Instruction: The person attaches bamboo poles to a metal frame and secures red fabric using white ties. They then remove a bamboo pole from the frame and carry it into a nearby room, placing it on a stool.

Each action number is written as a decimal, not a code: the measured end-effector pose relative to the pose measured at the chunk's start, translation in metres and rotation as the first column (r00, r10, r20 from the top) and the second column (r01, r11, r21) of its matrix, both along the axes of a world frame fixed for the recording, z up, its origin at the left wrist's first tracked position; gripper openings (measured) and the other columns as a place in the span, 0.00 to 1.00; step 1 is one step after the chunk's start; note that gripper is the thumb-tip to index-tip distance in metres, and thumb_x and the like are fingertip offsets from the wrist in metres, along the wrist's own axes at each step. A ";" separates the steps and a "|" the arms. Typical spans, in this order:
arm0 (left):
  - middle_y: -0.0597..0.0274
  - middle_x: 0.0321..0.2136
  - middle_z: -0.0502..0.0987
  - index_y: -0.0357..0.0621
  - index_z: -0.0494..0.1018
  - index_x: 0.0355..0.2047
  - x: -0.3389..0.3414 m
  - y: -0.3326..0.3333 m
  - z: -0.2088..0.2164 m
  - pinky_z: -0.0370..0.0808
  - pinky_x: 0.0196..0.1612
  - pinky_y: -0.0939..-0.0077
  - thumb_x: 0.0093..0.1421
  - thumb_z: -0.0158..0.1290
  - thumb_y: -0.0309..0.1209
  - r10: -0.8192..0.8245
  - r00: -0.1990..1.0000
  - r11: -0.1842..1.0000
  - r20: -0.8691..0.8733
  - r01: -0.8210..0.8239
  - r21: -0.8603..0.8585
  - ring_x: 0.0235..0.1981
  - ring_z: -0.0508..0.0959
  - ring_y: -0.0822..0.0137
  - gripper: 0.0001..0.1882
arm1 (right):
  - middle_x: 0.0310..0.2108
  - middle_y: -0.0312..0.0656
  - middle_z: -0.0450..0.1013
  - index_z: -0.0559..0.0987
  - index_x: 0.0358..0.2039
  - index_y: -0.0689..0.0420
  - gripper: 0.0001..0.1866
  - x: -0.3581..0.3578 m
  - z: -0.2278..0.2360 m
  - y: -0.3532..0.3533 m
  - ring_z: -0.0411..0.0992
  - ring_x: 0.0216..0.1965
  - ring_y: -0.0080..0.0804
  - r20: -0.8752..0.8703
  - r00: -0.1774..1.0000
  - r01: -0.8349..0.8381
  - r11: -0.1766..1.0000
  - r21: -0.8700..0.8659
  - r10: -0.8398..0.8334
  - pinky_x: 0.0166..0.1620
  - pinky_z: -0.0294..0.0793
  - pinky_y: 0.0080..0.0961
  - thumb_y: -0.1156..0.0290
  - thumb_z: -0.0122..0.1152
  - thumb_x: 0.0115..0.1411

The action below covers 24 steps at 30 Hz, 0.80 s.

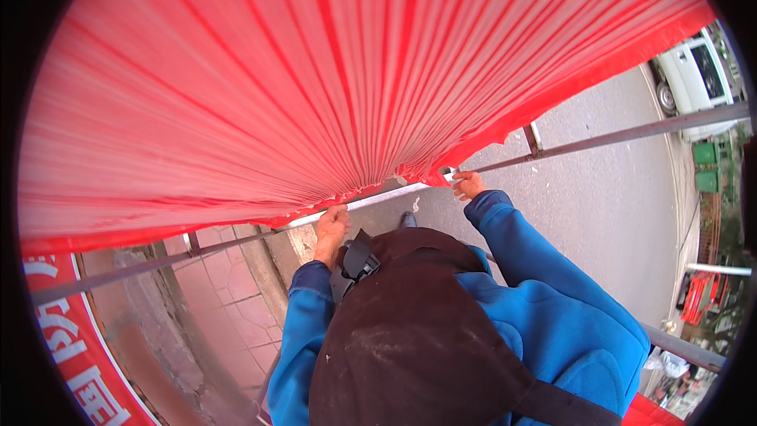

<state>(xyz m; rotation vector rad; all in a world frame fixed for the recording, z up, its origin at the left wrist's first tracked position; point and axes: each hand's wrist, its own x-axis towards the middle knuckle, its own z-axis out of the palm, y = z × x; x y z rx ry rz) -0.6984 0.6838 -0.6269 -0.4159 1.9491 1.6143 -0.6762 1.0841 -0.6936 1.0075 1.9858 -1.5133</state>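
A wide sheet of red fabric [236,110] fills the upper view, its near edge bunched in tight folds along a white pole [386,196]. My left hand [331,229] is closed at the gathered edge, gripping the fabric against the pole; its fingertips are partly hidden by the folds. Farther right, my right hand [469,185] pinches the pole's right end, where a dark round opening shows beside the red cloth. Both blue sleeves reach forward around a dark apron [410,331].
Grey metal bars [631,132] run across left and right at pole height. Below lie grey road [583,213] and pink paving [225,284]. A red sign [79,355] stands lower left. At right are a white vehicle [694,75], green bins [707,167] and another bar [684,349].
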 end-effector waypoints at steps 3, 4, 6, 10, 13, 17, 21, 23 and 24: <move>0.59 0.32 0.75 0.39 0.71 0.47 -0.011 0.033 0.004 0.72 0.32 0.77 0.60 0.48 0.31 -0.147 0.989 0.989 0.024 0.147 -0.010 0.29 0.75 0.69 0.16 | 0.33 0.41 0.75 0.70 0.53 0.54 0.26 0.001 0.014 0.005 0.74 0.33 0.33 -0.100 0.995 0.000 0.996 -0.090 -0.009 0.31 0.73 0.33 0.78 0.51 0.50; 0.59 0.33 0.75 0.39 0.71 0.47 -0.013 0.043 0.006 0.72 0.33 0.76 0.60 0.48 0.31 -0.183 0.983 0.983 0.032 0.183 -0.009 0.30 0.75 0.69 0.16 | 0.34 0.42 0.75 0.69 0.54 0.56 0.28 0.000 0.014 0.003 0.74 0.34 0.33 -0.124 0.992 -0.010 0.995 -0.103 -0.003 0.33 0.73 0.33 0.78 0.55 0.49; 0.57 0.35 0.75 0.39 0.71 0.48 -0.017 0.058 0.008 0.72 0.34 0.76 0.59 0.48 0.33 -0.282 0.957 0.959 0.063 0.284 -0.020 0.31 0.76 0.68 0.17 | 0.35 0.43 0.73 0.67 0.56 0.57 0.32 -0.003 0.007 -0.004 0.73 0.37 0.35 -0.226 0.974 -0.016 0.999 -0.040 0.006 0.39 0.73 0.32 0.78 0.60 0.47; 0.57 0.34 0.76 0.39 0.71 0.48 -0.018 0.078 0.015 0.73 0.34 0.75 0.60 0.48 0.34 -0.463 0.883 0.885 0.074 0.465 -0.015 0.31 0.76 0.68 0.18 | 0.45 0.50 0.72 0.68 0.56 0.58 0.35 -0.025 -0.015 -0.026 0.71 0.45 0.36 -0.479 0.874 0.074 0.997 -0.031 -0.080 0.48 0.70 0.29 0.77 0.64 0.44; 0.57 0.33 0.76 0.38 0.71 0.48 -0.025 0.082 0.018 0.73 0.33 0.76 0.60 0.49 0.34 -0.580 0.809 0.809 0.097 0.586 -0.047 0.31 0.77 0.68 0.18 | 0.43 0.49 0.75 0.72 0.52 0.59 0.29 -0.044 -0.022 -0.032 0.72 0.44 0.33 -0.517 0.843 0.065 0.981 -0.181 -0.151 0.48 0.70 0.28 0.78 0.63 0.46; 0.57 0.32 0.76 0.38 0.71 0.47 -0.038 0.079 0.014 0.73 0.33 0.77 0.60 0.49 0.32 -0.690 0.718 0.718 0.090 0.695 -0.039 0.30 0.76 0.70 0.17 | 0.36 0.43 0.78 0.77 0.45 0.62 0.19 -0.032 -0.021 -0.032 0.73 0.40 0.28 -0.482 0.869 0.049 0.989 -0.138 -0.111 0.48 0.70 0.26 0.77 0.60 0.49; 0.59 0.31 0.76 0.38 0.71 0.47 -0.038 0.076 0.003 0.74 0.33 0.77 0.60 0.48 0.30 -0.736 0.661 0.662 0.148 0.748 -0.048 0.30 0.76 0.70 0.16 | 0.33 0.39 0.78 0.78 0.42 0.59 0.14 -0.007 -0.031 -0.051 0.72 0.36 0.22 -0.404 0.798 0.268 0.863 -0.429 -0.448 0.43 0.71 0.23 0.73 0.58 0.53; 0.59 0.32 0.76 0.37 0.71 0.47 -0.037 0.078 -0.003 0.74 0.33 0.77 0.60 0.48 0.29 -0.767 0.618 0.618 0.172 0.784 -0.058 0.30 0.76 0.70 0.16 | 0.31 0.37 0.77 0.78 0.43 0.58 0.14 0.011 -0.038 -0.059 0.72 0.33 0.21 -0.408 0.800 0.295 0.881 -0.369 -0.439 0.39 0.71 0.22 0.74 0.58 0.54; 0.59 0.33 0.76 0.36 0.70 0.47 -0.035 0.081 -0.006 0.74 0.34 0.77 0.60 0.48 0.29 -0.780 0.598 0.598 0.181 0.799 -0.065 0.30 0.76 0.70 0.15 | 0.30 0.37 0.77 0.78 0.43 0.58 0.14 0.022 -0.040 -0.065 0.72 0.33 0.21 -0.388 0.816 0.311 0.890 -0.332 -0.429 0.39 0.71 0.22 0.74 0.58 0.54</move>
